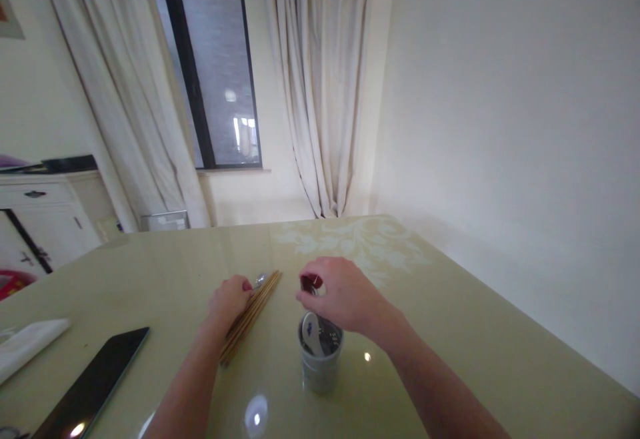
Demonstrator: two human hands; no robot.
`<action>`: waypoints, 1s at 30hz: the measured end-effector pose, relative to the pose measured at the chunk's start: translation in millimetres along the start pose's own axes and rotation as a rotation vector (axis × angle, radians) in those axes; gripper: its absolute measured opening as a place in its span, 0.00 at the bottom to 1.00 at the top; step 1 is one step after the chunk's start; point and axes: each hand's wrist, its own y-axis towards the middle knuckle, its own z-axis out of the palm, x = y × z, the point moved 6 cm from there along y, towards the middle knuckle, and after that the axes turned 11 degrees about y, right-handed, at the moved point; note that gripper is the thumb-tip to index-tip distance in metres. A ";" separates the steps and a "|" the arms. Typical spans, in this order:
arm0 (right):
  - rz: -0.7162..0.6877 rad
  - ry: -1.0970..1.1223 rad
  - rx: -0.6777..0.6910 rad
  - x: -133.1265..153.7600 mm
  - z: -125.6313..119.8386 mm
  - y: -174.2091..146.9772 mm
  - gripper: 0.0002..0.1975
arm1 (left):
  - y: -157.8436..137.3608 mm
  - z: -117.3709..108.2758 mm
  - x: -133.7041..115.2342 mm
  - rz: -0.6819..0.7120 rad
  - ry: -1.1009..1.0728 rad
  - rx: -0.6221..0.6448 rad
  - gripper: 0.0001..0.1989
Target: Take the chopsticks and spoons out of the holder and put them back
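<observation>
My right hand (pixel 337 292) is just above a grey cup (pixel 321 372), thumb and fingers curled in a pinch. A dark, shiny piece (pixel 311 283) shows between them, too covered to name. In the cup stand a white spoon (pixel 312 334) with a blue mark, leaning left, and a dark utensil with small holes (pixel 330 337). My left hand (pixel 231 302) is closed, its fingertips on a metal spoon (pixel 260 280). That spoon lies along the far left side of a bundle of wooden chopsticks (pixel 253 317) on the table.
The glossy pale-green table (pixel 400 372) meets the wall on the right. A black tablet-like slab (pixel 97 375) and a white item (pixel 33 342) lie at the left. Behind are a white cabinet (pixel 55 202), curtains (pixel 325 85) and a window (pixel 217 72).
</observation>
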 end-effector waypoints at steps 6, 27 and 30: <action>-0.129 0.402 -0.338 -3.4 -57.9 -9.6 0.11 | -1.9 -9.7 -5.0 0.024 -0.048 -0.033 0.08; -0.050 0.287 -0.051 -12.7 -19.3 -0.4 0.19 | -27.5 -83.7 -48.8 0.194 -0.537 -0.132 0.21; -0.027 0.053 0.183 -14.7 -0.8 -5.4 0.13 | -3.5 -45.1 -16.4 0.023 -0.269 -0.108 0.16</action>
